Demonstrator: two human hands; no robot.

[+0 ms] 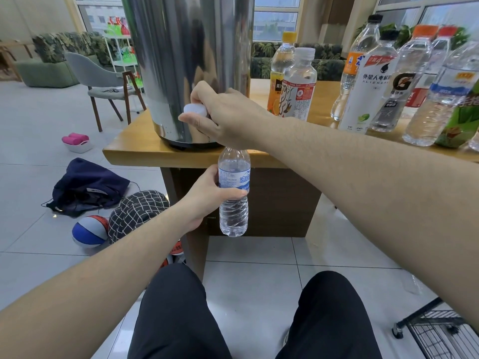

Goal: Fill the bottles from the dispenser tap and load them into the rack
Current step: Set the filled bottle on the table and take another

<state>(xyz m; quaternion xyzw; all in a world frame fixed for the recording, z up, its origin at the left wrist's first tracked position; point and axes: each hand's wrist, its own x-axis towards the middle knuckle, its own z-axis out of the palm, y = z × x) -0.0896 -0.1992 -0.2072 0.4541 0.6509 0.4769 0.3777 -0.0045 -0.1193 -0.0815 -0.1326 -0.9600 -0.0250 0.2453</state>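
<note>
Crowded bottles (383, 81) right of dispenser (186, 47); open floor (259, 255) below table edge (145, 158)

wooden bench (145, 154) has the big steel dispenser (186, 60) on its near corner; bunch of bottles (388, 81) standing upright along the right side, mostly clear ones

My right hand (220, 117) is covering the dispenser's (186, 60) tap and the mouth of the bottle (234, 193), so any flow is hiding from me. The dispenser's top is running off the frame, and the wire rack (440, 330) is getting cut off at the corner.
</note>
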